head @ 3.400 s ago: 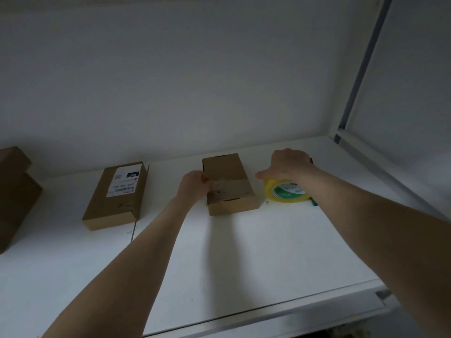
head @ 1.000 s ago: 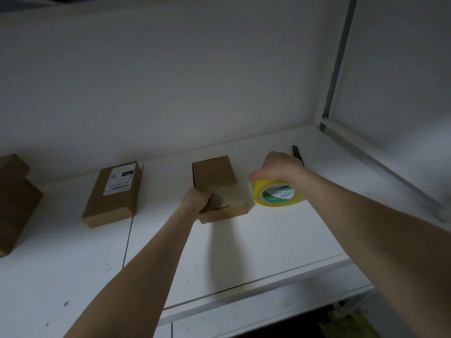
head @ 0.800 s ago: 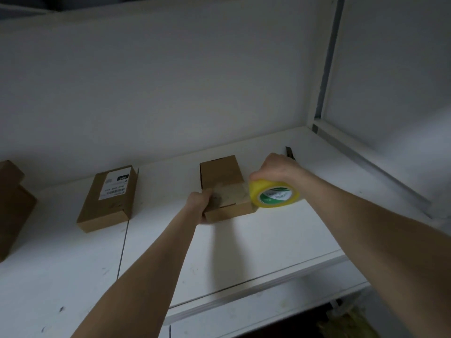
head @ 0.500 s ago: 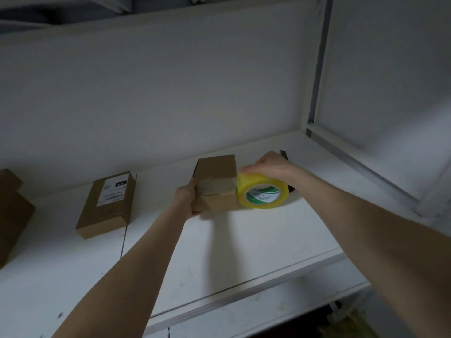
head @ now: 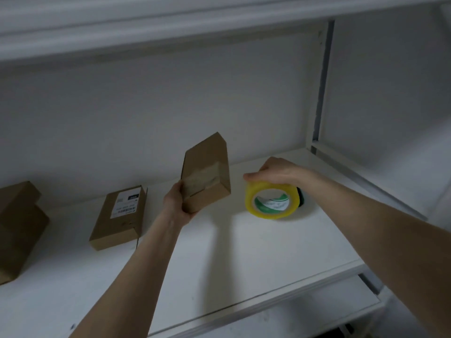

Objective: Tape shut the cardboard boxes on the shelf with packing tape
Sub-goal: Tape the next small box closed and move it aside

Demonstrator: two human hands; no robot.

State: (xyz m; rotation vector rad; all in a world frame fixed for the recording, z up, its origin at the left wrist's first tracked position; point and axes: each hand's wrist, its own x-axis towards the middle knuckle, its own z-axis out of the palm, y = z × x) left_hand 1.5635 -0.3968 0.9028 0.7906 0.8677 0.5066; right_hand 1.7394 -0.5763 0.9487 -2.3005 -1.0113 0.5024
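The small cardboard box (head: 206,172) looks light and stiff: one hand carries it by a corner without the card bowing, so it should take a firm pinch at an edge or corner. The flat faces would dent under hard pressure, and the glossy strip of tape (head: 203,176) across its near end is likely slicker than the bare card. The left hand (head: 177,206) grips the near left corner, thumb on the upper face and fingers curled beneath. It holds the box clear of the shelf (head: 244,252), tilted with the far end raised. The right hand (head: 275,170) curls over the top of the yellow tape roll (head: 272,203), which stands on edge at the shelf surface, apart from the box on its right. I cannot tell whether a strand of tape joins them. The roll is rigid and best held across its rim, as here. A labelled box (head: 119,215) lies flat to the left, with more brown boxes (head: 17,230) at the far left edge. Half a second earlier the box sat low and the roll was pressed against its right side. Since then the box has been lifted and tipped up, and the roll has drawn away to the right.
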